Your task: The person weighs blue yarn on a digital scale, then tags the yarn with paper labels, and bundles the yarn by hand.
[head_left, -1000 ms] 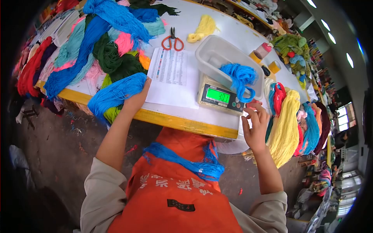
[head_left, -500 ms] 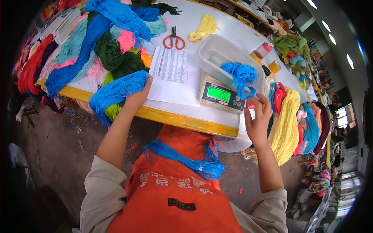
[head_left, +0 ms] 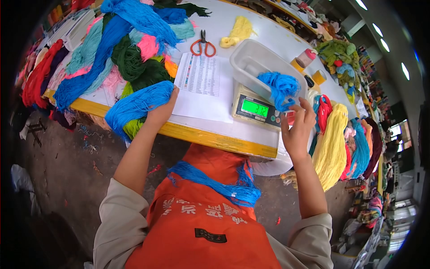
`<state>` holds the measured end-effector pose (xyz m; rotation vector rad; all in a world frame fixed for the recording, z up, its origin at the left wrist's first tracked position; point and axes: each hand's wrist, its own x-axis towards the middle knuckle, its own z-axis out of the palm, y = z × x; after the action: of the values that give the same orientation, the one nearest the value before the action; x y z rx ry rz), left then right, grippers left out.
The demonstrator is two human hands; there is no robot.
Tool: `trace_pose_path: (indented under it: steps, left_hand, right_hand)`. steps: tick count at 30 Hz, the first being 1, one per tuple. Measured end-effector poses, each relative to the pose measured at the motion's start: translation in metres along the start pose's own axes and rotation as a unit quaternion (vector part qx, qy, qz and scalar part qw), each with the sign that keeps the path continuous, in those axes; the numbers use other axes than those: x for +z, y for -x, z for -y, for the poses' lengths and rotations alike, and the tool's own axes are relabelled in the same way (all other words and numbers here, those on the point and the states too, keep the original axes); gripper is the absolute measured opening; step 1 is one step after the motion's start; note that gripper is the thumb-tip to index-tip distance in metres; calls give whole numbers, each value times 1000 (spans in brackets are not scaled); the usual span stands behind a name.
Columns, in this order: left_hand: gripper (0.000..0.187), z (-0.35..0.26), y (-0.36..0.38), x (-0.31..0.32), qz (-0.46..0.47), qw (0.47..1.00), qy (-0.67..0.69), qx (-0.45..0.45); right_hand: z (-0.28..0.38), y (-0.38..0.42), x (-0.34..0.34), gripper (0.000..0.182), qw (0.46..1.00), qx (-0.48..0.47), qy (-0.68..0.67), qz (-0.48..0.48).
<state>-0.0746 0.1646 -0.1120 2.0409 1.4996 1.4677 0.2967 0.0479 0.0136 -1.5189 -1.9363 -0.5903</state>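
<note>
My left hand (head_left: 164,109) is closed around a skein of bright blue yarn (head_left: 139,104) at the table's front edge; its far fingers are hidden by the strands. A loose bundle of blue yarn (head_left: 278,84) lies in a translucent plastic tub (head_left: 245,56), its tail hanging over the near rim. The tub rests on a digital scale (head_left: 237,109) with a lit green display. Beside the tub's near right corner, my right hand (head_left: 299,127) has its fingers curled but apart, close to the yarn tail, with nothing visible in them.
A printed sheet (head_left: 197,103) and red-handled snips (head_left: 203,45) lie left of the scale. Coloured skeins (head_left: 139,62) are heaped at the left. A pale yellow skein (head_left: 239,30) lies behind. More skeins (head_left: 331,148) hang at the right. Blue yarn (head_left: 210,184) lies across my apron.
The yarn tail at the tub's rim has dropped away from my right fingers. The scale's displayed number has changed. My left hand keeps its hold on the skein.
</note>
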Motion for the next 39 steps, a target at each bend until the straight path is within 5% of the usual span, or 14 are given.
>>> trace_pose_path:
  steps: [24,26,39]
  left_hand:
    - [15,-1,0,0,-17,1000,16,3]
    - [27,-4,-1,-4,26,999,5,-33]
    - [18,0,0,0,-6,999,28,-17]
  right_hand:
    - [10,4,5,46,997,8,41,63]
    - [14,5,6,44,997,16,33,69]
    - [14,28,9,34,994,24,16,102]
